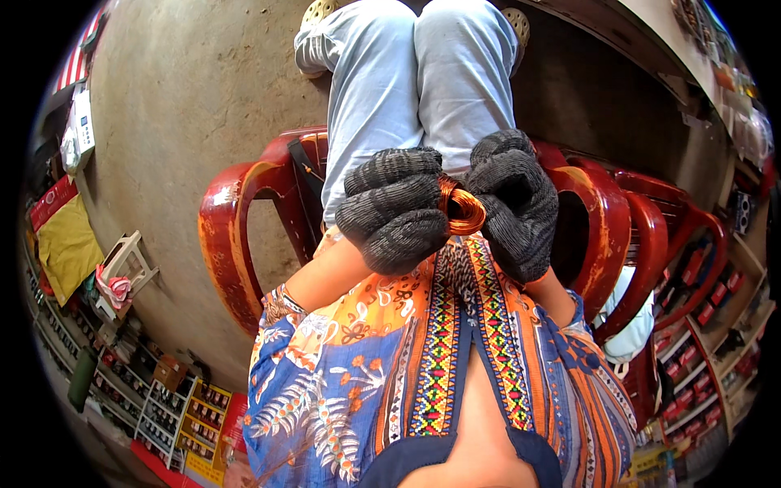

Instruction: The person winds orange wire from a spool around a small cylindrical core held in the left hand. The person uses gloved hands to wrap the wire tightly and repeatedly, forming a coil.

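Observation:
A small coil of copper wire (466,213), shiny and orange-brown, is held over my lap between my two hands. My left hand (394,210), in a dark grey knitted glove, is closed around the coil's left side, so that part is hidden. In a matching glove, my right hand (516,207) is curled up close against the coil's right side. Its thumb and fingers bend toward each other around a dark hollow, and what they pinch cannot be made out.
I sit in a worn red plastic chair (218,236), with more red chairs (651,220) at right. A white plastic stool (130,262) and a yellow sack (67,248) stand left on the concrete floor (187,106). Racks of small goods (203,419) line the lower left.

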Demonstrator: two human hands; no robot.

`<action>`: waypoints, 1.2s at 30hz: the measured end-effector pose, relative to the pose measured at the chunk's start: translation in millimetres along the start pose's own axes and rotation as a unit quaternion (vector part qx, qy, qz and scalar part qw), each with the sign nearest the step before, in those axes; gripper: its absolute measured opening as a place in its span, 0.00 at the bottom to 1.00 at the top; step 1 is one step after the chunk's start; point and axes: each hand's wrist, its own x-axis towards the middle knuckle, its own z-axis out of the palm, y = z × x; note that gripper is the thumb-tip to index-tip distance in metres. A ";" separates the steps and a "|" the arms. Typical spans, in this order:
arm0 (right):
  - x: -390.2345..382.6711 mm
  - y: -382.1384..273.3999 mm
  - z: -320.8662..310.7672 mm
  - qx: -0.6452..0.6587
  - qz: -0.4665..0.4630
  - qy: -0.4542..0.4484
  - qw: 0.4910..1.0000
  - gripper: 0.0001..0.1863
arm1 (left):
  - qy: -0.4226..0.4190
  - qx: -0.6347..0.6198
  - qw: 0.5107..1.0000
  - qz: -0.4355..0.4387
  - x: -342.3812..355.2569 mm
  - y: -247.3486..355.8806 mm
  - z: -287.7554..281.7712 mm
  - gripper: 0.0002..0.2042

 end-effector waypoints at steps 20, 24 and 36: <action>3.0 0.5 -8.0 -0.082 -0.037 0.003 0.996 0.13 | -0.047 0.014 0.999 0.020 -5.9 -2.2 -1.0 0.23; 2.3 0.8 -7.7 -0.068 -0.031 0.001 0.997 0.13 | -0.073 0.023 0.997 0.025 -10.3 -4.5 -3.3 0.24; -8.6 3.2 6.4 -0.030 0.006 0.058 0.998 0.12 | -0.021 -0.059 0.990 -0.129 5.0 8.3 4.1 0.17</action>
